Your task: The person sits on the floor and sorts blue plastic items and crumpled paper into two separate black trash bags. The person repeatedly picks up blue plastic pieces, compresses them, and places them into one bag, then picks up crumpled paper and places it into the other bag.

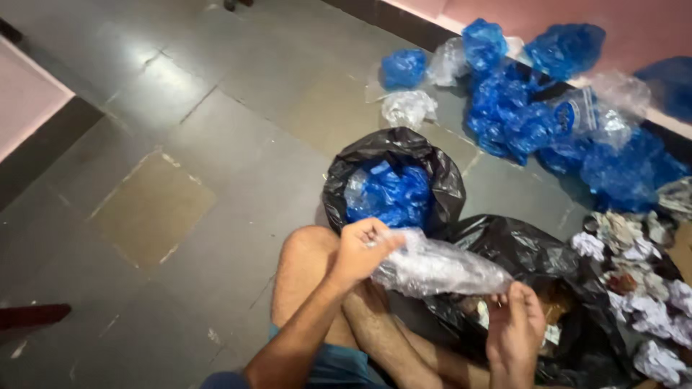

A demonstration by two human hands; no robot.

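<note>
Head view. The left hand (358, 248) was closed on one end of a crumpled clear bag (432, 270); the right hand (513, 324) pinched the other end, at 4 o'clock from the left. The clear bag was stretched between both hands, above the person's bare knee (310, 248).

At 12 o'clock from the left hand stood an open black sack (432, 162), already partly filled with blue plastic (389, 194). A second black sack (504, 241), at 3 o'clock, held mixed waste. Judged from this, sorting was partly done.

Much remained: a blue pile (533, 122) with a few clear bags lay on the floor (180, 180) at 1 o'clock, and crumpled paper (641, 288) lay at 3 o'clock. Nothing blocked either sack mouth.
</note>
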